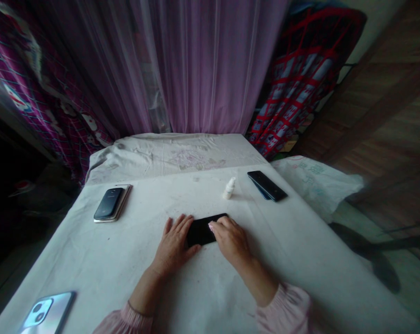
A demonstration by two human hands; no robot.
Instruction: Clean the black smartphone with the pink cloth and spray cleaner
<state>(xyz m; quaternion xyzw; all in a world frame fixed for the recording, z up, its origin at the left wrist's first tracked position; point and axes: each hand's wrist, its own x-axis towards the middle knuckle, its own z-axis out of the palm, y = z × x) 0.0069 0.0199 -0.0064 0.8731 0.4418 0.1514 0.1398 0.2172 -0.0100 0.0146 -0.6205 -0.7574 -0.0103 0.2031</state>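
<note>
Sheer lilac curtains (210, 65) hang behind a counter (293, 273) spread with a white, faintly stained cover, a crumpled pale cloth (171, 153) bunched at its far end. At centre, a person rests both bare hands, close together, on a black phone (200, 231) lying flat. The left hand (173, 243) sits palm down, fingers spread toward the phone's left end, thumb at its lower edge. The right hand (231, 240) angles in from the other side, fingers draped over the phone's right end. Gathered pink sleeves (283, 308) close around both wrists' forearms and run off the bottom of the frame. The hands cover much of the phone, and whether they grip it or merely rest on it cannot be told. To the left, a dark phone (108, 203) sits stacked on a gold-edged case (124, 202). Beyond the hands stand a small white bottle (229, 188) and a second black phone (267, 185) atop a blue item (260, 193). A silver phone (46, 311) with twin lenses lies at lower left, cut off by the frame. A printed white bag (314, 185) lies off the counter's right edge. Red-patterned fabric (300, 79) hangs at back right, while the left background sinks into shadow too dark to read.
</note>
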